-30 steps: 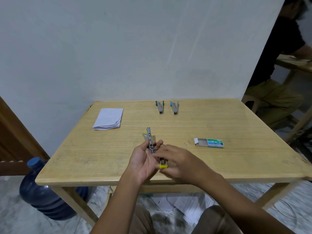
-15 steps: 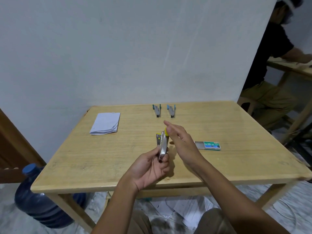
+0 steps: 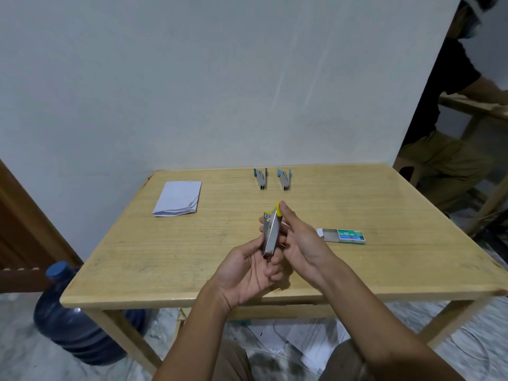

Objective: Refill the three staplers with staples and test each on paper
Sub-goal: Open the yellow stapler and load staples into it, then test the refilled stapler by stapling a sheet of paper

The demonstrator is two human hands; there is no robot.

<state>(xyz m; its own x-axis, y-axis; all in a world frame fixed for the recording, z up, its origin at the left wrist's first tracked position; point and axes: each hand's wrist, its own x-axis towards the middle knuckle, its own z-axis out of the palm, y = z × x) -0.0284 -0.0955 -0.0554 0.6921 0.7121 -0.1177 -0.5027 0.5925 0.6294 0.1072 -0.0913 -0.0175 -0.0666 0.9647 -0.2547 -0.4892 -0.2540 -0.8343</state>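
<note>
Since half a second ago the right hand (image 3: 301,243) has closed in on the yellow stapler (image 3: 270,235). Its fingers, then stretched out beside the yellow tip, now curl round the upper part, with a fingertip (image 3: 283,207) against the yellow cap. A second ago the stapler lay swung wide open in the hands; now its two metal arms stand in a narrow V, nearly together. The left hand (image 3: 247,273) grips the lower end between thumb and curled fingers and holds the stapler upright above the near middle of the wooden table (image 3: 165,257).

Two other staplers lie side by side near the far edge, a teal-tipped stapler (image 3: 260,178) and a blue-tipped stapler (image 3: 284,179). A green staple box (image 3: 343,235), its tray slid partly out, lies on the table just right of the hands. A folded stack of white paper (image 3: 178,198) lies at the far left.

On the floor left of the table stands a blue water bottle (image 3: 68,320). Another person (image 3: 450,133) sits at the right edge.
</note>
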